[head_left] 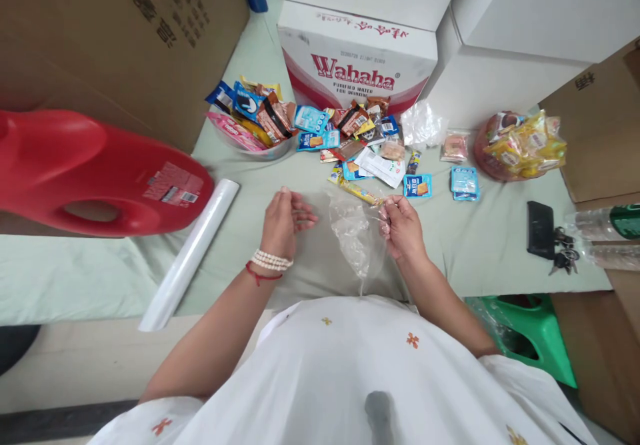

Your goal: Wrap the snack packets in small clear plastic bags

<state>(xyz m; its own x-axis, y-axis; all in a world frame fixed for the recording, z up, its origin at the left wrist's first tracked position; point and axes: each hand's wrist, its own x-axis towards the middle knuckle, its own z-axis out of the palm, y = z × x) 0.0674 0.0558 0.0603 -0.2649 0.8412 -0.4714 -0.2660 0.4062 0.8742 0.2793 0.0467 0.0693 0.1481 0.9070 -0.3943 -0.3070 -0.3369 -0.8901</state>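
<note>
— What is held by the right hand?
— A thin, see-through, colourless plastic bag is grasped at its upper right edge, pinched between thumb and fingers.
— And by the left hand?
— Its grip is released: the fingers are parted and lightly curled, just beside the bag.
— How is the bag to be described?
— It is wrinkled all over and streaked with whitish glints. It is wide along the top and drawn to a narrow tail near the white shirt with small stitched motifs. Through the film, the green below is seen.
— Where is it placed?
— It is held between the two hands, over the table covered with pale green cloth.
— What is seen just past it?
— A long, slim yellow packet is seen at its top edge; whether its end is also gripped cannot be told. Beyond are scattered a flat white packet and a small, square blue packet printed with a biscuit.
— And farther out?
— Mixed snacks are heaped in a clear plastic bowl on the left, and yellow packets are piled in a round reddish tub on the right. At the back, a white-and-red cardboard carton marked "Wahaha" is stood.
</note>
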